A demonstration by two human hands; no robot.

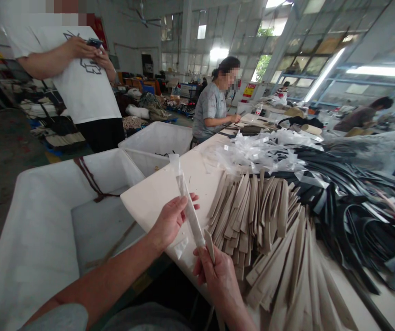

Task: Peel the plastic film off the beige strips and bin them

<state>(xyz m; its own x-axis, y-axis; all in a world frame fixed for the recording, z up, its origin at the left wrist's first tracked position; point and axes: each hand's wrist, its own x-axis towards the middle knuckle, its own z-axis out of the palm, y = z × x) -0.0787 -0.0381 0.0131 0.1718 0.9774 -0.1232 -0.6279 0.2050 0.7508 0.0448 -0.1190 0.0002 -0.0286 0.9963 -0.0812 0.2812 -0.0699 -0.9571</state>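
My left hand grips a long beige strip in a clear plastic sleeve around its middle, with the loose sleeve end rising above it. My right hand holds the strip's lower end, and a short tapered beige piece stands up from those fingers. Just right of my hands lies a large heap of tapered beige strips on the pale tabletop. Beyond it are a loose pile of clear plastic sleeves and a mass of curved black strips.
Left of the table stand a large white bin and a second white bin. A person in a white T-shirt stands beyond them holding a phone. A co-worker sits at the table's far end, and another person works at the right.
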